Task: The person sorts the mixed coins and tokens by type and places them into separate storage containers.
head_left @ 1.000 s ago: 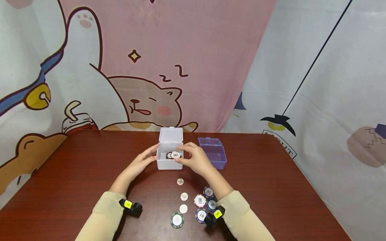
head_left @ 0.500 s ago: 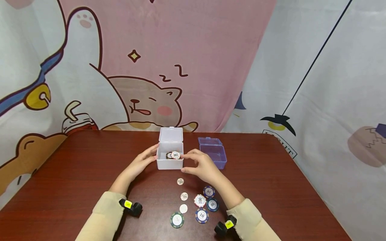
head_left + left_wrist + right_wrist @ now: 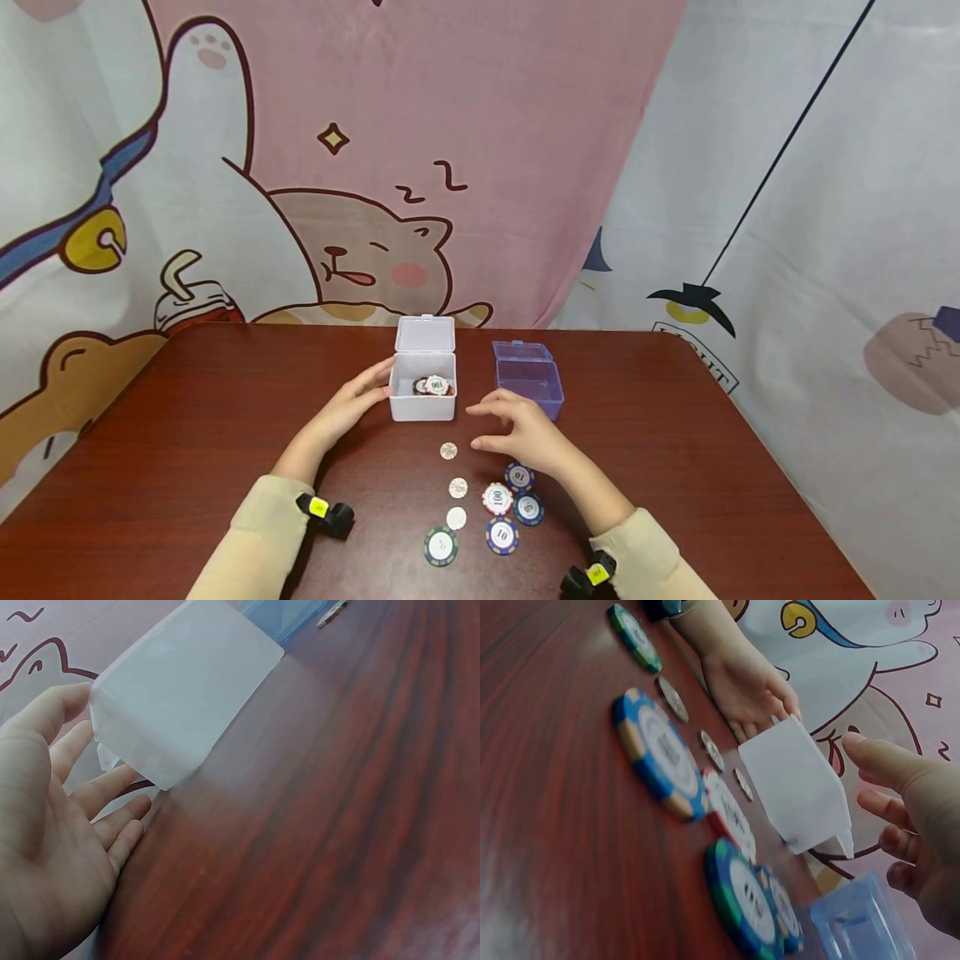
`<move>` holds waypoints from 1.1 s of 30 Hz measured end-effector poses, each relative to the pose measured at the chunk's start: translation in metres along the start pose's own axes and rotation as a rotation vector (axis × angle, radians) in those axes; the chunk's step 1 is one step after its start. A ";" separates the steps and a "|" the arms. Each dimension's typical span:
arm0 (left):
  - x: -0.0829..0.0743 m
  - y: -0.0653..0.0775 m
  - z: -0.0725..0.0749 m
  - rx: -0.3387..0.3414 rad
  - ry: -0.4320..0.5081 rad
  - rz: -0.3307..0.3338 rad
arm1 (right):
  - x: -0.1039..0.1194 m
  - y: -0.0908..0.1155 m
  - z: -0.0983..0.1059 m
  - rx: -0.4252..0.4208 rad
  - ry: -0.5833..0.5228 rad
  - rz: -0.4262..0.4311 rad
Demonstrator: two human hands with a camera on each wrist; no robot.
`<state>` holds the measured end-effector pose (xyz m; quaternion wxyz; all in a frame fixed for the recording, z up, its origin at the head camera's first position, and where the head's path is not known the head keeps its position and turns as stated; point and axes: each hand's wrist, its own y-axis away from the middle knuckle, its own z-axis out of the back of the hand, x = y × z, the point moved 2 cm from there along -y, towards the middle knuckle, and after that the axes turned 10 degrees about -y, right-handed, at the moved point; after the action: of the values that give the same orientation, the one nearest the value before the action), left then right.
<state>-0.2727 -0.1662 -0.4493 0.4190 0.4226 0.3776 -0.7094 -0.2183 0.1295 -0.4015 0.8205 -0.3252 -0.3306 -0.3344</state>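
Just below and left of the head view's centre: a white box [image 3: 422, 408], lid [image 3: 425, 335] raised.
Opaque and smooth-walled, it holds overlapping chips [image 3: 437, 385], one white-faced and marked 100. My left hand [image 3: 352, 404], fingers extended, touches its left side; my right hand [image 3: 523, 431], thumb and fingers spread apart, hovers at its lower right, near the translucent blue-violet box [image 3: 534, 377].

The head view looks forward and down from the near side of the counter [image 3: 225, 400], reaching its far corners. Tilted, close wrist views sit low beside the left hand [image 3: 348, 407] and right hand [image 3: 521, 427], the latter facing across toward the left; all three share the white box [image 3: 422, 408].
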 end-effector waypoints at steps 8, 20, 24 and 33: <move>-0.026 0.006 0.001 0.021 -0.009 0.008 | -0.010 0.017 0.008 0.059 -0.008 -0.011; -0.004 0.001 0.000 0.005 0.003 -0.002 | -0.026 0.039 0.019 0.150 -0.056 0.000; 0.000 0.001 0.000 0.002 -0.013 -0.011 | -0.030 0.044 0.021 0.187 -0.074 -0.019; -0.014 0.004 0.000 0.010 0.001 0.000 | -0.035 0.051 0.026 0.260 -0.083 -0.023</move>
<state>-0.2650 -0.1642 -0.4370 0.4165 0.4250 0.3745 -0.7111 -0.2074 0.1902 -0.4293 0.8374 -0.2259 -0.4085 -0.2844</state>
